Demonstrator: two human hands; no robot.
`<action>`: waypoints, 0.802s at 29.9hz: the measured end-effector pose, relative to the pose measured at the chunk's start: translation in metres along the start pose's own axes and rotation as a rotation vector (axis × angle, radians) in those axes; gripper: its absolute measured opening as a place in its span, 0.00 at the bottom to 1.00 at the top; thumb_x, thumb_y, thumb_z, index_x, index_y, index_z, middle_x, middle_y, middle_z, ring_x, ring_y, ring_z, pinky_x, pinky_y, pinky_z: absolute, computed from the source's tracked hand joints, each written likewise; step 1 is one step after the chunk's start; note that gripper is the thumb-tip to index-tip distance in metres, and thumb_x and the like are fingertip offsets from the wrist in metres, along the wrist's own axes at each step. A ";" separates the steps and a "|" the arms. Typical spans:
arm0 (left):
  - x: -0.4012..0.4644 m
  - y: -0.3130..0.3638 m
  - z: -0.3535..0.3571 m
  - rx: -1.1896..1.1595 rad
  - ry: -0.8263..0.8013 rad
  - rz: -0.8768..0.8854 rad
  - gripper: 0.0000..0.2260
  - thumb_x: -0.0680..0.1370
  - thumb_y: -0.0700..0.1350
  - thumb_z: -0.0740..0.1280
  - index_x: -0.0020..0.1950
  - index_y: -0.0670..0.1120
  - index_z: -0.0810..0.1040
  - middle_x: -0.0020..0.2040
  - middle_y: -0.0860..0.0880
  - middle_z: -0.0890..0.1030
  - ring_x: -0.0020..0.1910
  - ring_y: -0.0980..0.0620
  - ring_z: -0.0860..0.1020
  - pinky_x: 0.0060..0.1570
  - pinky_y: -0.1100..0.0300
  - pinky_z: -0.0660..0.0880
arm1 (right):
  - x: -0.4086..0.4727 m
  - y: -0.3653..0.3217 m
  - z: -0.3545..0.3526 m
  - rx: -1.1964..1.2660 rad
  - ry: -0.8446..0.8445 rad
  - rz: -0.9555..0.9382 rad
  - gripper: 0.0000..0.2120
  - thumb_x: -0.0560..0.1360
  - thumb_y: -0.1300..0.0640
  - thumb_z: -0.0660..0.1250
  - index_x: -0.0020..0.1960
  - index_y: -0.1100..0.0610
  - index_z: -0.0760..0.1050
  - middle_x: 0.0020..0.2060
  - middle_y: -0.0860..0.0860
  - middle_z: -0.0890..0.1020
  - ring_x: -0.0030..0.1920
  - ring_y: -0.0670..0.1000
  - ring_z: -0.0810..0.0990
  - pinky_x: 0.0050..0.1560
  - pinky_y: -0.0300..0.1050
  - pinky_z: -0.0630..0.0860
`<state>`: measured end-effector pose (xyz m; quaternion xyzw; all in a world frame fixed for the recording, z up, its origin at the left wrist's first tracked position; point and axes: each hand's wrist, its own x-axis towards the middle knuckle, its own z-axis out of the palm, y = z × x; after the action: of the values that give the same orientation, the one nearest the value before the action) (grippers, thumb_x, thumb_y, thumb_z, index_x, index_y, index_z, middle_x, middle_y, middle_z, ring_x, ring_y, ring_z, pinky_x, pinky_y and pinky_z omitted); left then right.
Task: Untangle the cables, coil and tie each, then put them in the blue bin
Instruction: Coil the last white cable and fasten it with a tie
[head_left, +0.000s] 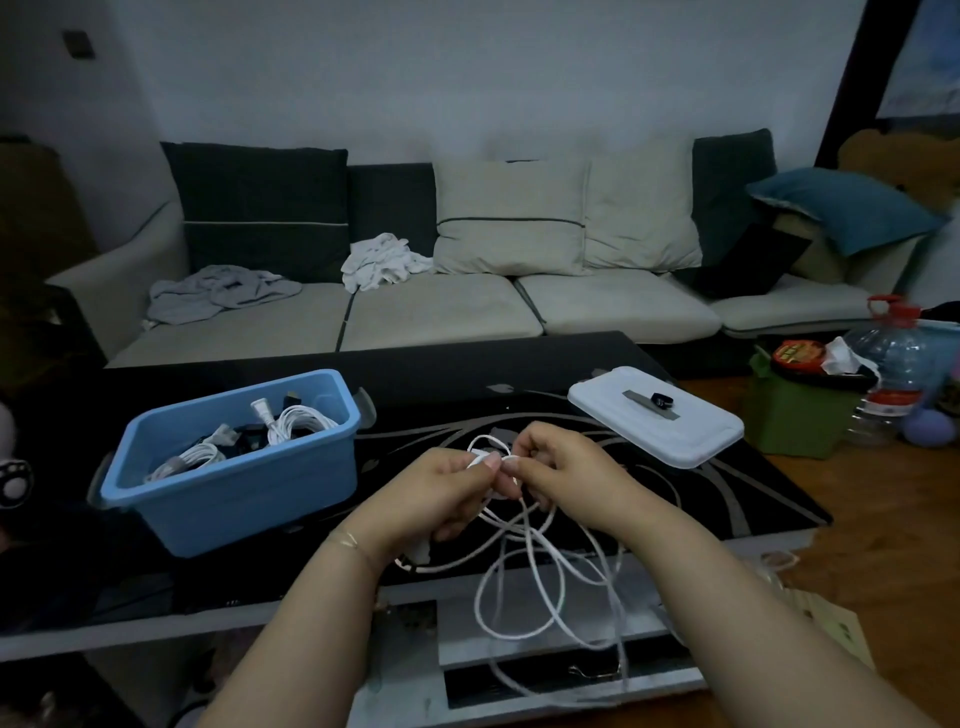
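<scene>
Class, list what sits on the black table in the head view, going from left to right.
Blue bin holding coiled cables → left hand → right hand, both pinching the white cable → white lid.

Black glass counter (467, 374) with grey swirls, white bin lid (655, 418) on its right part, sofa (441, 306) behind the counter carrying crumpled cloths (384, 262) and cushions, large water bottle (891, 364) right of the counter, green box (800, 415) beside it
</scene>
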<state>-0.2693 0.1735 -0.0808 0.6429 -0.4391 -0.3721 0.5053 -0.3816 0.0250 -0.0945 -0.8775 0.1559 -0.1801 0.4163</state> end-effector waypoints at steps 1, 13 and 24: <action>-0.001 0.001 -0.001 -0.014 -0.013 -0.006 0.19 0.83 0.48 0.56 0.53 0.33 0.79 0.23 0.53 0.60 0.21 0.58 0.57 0.20 0.67 0.56 | 0.000 0.000 0.001 0.021 -0.008 0.020 0.12 0.70 0.41 0.67 0.41 0.48 0.72 0.24 0.48 0.76 0.26 0.47 0.72 0.34 0.49 0.72; -0.002 0.010 0.000 -0.990 0.013 0.093 0.12 0.72 0.44 0.67 0.49 0.38 0.83 0.25 0.52 0.72 0.14 0.60 0.60 0.16 0.70 0.57 | -0.003 -0.018 0.024 0.554 -0.169 0.101 0.19 0.80 0.51 0.58 0.56 0.68 0.69 0.21 0.51 0.71 0.21 0.48 0.70 0.30 0.42 0.76; 0.000 0.004 -0.002 -0.777 0.269 0.145 0.17 0.83 0.41 0.55 0.69 0.35 0.67 0.59 0.45 0.82 0.33 0.57 0.79 0.33 0.67 0.76 | -0.018 -0.037 0.034 -0.310 -0.210 -0.025 0.10 0.82 0.49 0.53 0.57 0.52 0.69 0.31 0.54 0.81 0.31 0.52 0.81 0.45 0.51 0.78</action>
<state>-0.2680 0.1740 -0.0769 0.4145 -0.2403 -0.3864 0.7881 -0.3773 0.0782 -0.0886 -0.9469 0.1265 -0.0663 0.2881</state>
